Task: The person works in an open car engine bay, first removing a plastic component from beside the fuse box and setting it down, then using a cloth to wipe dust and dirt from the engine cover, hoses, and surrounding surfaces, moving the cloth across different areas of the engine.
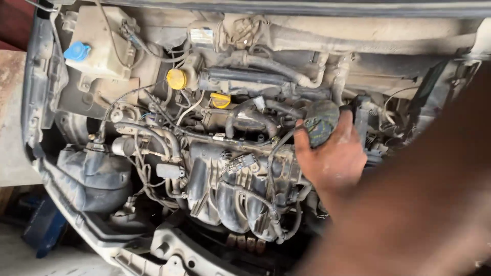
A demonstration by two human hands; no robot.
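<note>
Hand: I am seeing one hand (331, 156) reaching into the engine bay from the lower right, its forearm blurred and filling that corner; I cannot tell for sure which hand it is, but it is coming from my right side.
Hand opening: it is curling partway closed, thumb on the left and fingers (346, 122) wrapping the right side of a round dark cap, so it is gripping rather than lying spread.
Held thing: the round dark cap (321, 118) is sitting at the right-centre of the engine, dusty and mottled, its upper half showing above my fingers.
Other hand: it is not appearing anywhere in the view.
Around the cap: black hoses (266, 66) are running just behind and to its left, and a thin cable (279, 145) is looping down beside my thumb.
Intake manifold: the grey ribbed manifold (230, 189) is lying below and left of the hand, close to my palm.
Yellow caps: a round yellow cap (177, 78) and a yellow dipstick handle (221, 99) are sitting well left of the hand.
Reservoir: a pale reservoir (105, 48) with a blue cap (77, 51) is standing at the far upper left.
Bay edge: the car's front edge (102, 235) is curving along the lower left.
</note>
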